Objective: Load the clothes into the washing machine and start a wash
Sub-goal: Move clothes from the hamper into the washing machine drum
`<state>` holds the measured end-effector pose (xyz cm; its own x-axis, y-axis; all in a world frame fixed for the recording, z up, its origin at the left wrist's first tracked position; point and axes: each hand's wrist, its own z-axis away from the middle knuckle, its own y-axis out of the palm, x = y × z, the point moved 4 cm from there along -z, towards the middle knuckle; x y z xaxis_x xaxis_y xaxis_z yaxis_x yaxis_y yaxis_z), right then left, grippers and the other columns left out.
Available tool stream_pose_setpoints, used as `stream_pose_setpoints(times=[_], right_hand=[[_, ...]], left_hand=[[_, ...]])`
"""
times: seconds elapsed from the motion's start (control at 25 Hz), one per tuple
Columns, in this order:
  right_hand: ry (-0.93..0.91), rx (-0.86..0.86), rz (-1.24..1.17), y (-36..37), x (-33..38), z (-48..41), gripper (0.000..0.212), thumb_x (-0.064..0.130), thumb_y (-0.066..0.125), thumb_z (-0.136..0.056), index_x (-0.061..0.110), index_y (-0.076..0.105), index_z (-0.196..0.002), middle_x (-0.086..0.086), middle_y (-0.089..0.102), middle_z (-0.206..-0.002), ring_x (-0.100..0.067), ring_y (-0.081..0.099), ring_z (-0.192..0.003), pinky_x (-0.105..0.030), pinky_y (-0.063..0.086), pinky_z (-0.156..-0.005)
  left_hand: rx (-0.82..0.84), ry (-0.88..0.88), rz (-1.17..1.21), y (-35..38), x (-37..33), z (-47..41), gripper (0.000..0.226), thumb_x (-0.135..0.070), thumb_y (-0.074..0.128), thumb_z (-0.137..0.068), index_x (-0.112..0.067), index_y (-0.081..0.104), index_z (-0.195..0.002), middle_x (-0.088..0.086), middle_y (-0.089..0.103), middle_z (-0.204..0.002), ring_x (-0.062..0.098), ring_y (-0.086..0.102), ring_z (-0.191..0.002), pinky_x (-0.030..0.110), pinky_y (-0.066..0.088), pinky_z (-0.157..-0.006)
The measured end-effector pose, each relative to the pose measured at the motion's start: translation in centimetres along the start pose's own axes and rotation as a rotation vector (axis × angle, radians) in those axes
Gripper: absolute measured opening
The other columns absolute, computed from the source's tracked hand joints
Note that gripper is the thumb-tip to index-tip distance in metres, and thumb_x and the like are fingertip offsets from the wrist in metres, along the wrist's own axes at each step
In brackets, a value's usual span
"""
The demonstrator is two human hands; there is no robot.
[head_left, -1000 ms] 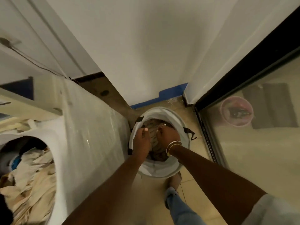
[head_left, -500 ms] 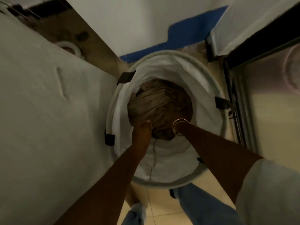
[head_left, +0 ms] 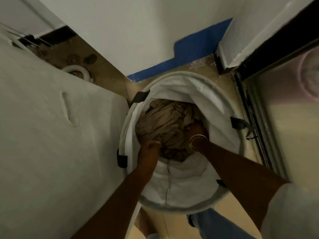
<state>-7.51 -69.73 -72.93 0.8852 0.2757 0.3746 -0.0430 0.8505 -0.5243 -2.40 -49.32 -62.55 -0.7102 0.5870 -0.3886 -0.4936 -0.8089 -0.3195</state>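
Observation:
A round white laundry hamper (head_left: 222, 94) stands on the floor below me, with a bundle of tan clothes (head_left: 165, 123) inside it. My left hand (head_left: 150, 147) is closed on the near left edge of the bundle. My right hand (head_left: 196, 130), with bangles at the wrist, is pushed down into the clothes on the right, its fingers hidden in the fabric. A white ribbed garment (head_left: 191, 166) lies under the tan bundle at the near side. The white side of the washing machine (head_left: 51, 144) fills the left; its opening is out of view.
A white wall (head_left: 138, 31) with a blue tape strip (head_left: 189, 56) along its base stands behind the hamper. A dark-framed glass door (head_left: 284, 118) runs along the right. A white ring-shaped fitting (head_left: 81, 73) sits on the floor behind the machine. My jeans (head_left: 215, 225) show below the hamper.
The view has dropped closer over the hamper, and the washer's opening has left the frame. Both hands have sunk deeper into the tan clothes and closed on them.

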Motion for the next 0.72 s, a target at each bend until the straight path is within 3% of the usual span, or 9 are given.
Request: stream_pose_setpoints(times=[0.08, 0.2, 0.28, 0.4, 0.52, 0.6, 0.72], right_hand=[[0.011, -0.05, -0.105, -1.9, 2.1, 4.2, 0.065, 0.057, 0.053, -0.089, 0.01, 0.055, -0.134, -0.014, 0.058, -0.135, -0.031, 0.055, -0.123, -0.038, 0.044, -0.105], [-0.079, -0.109, -0.203, -5.3, 6.2, 11.4, 0.047, 0.052, 0.065, -0.078, 0.018, 0.069, -0.11, -0.005, 0.07, -0.106, -0.029, 0.064, -0.102, -0.029, 0.048, -0.087], [-0.18, -0.176, -0.216, -7.9, 9.6, 16.0, 0.024, 0.038, 0.07, -0.079, 0.016, 0.071, -0.089, -0.003, 0.071, -0.089, -0.028, 0.064, -0.09, -0.026, 0.045, -0.078], [-0.309, -0.232, -0.342, -11.4, 14.5, 21.9, 0.026, 0.038, 0.068, -0.074, 0.012, 0.07, -0.076, -0.004, 0.071, -0.078, -0.026, 0.064, -0.077, -0.031, 0.05, -0.073], [-0.394, -0.232, -0.383, -12.6, 17.5, 26.9, 0.026, 0.042, 0.063, -0.072, 0.017, 0.07, -0.072, 0.002, 0.069, -0.068, -0.016, 0.064, -0.067, -0.038, 0.054, -0.068], [-0.453, -0.238, -0.387, -12.9, 18.5, 30.9, 0.019, 0.04, 0.066, -0.074, 0.021, 0.068, -0.071, 0.006, 0.067, -0.065, -0.009, 0.063, -0.064, -0.038, 0.055, -0.066], [-0.691, -0.292, -0.284, -13.5, 19.4, 37.1, 0.011, 0.038, 0.07, -0.083, 0.032, 0.061, -0.085, 0.017, 0.063, -0.077, 0.005, 0.058, -0.074, -0.021, 0.05, -0.07]], left_hand=[[0.009, 0.002, -0.041, -0.5, -1.3, 2.8, 0.014, -0.021, 0.058, -0.094, -0.03, 0.064, -0.085, 0.002, 0.066, -0.097, 0.03, 0.062, -0.104, 0.042, 0.049, -0.095], [0.051, -0.021, 0.0, -1.2, -4.3, 8.4, 0.005, -0.027, 0.059, -0.095, -0.032, 0.061, -0.096, 0.007, 0.063, -0.108, 0.033, 0.059, -0.109, 0.045, 0.049, -0.09], [0.195, -0.213, 0.264, -1.5, -6.6, 11.9, 0.035, -0.05, 0.057, -0.094, -0.025, 0.058, -0.118, 0.011, 0.061, -0.122, 0.034, 0.059, -0.111, 0.049, 0.052, -0.087], [0.48, -0.278, 0.617, -2.7, -11.1, 15.7, 0.079, -0.077, 0.06, -0.075, -0.022, 0.059, -0.131, 0.016, 0.061, -0.132, 0.04, 0.058, -0.116, 0.067, 0.046, -0.092], [0.437, -0.305, 0.631, -5.4, -13.3, 18.8, 0.095, -0.079, 0.066, -0.065, -0.023, 0.048, -0.14, 0.017, 0.051, -0.142, 0.042, 0.052, -0.121, 0.065, 0.05, -0.076], [0.404, -0.35, 0.582, -7.0, -13.9, 21.9, 0.096, -0.077, 0.066, -0.065, -0.016, 0.051, -0.138, 0.02, 0.056, -0.136, 0.041, 0.055, -0.116, 0.057, 0.053, -0.074], [0.346, -0.293, 0.552, -9.5, -14.6, 25.9, 0.066, -0.061, 0.066, -0.075, -0.011, 0.064, -0.118, 0.018, 0.064, -0.112, 0.034, 0.059, -0.101, 0.048, 0.047, -0.086]])
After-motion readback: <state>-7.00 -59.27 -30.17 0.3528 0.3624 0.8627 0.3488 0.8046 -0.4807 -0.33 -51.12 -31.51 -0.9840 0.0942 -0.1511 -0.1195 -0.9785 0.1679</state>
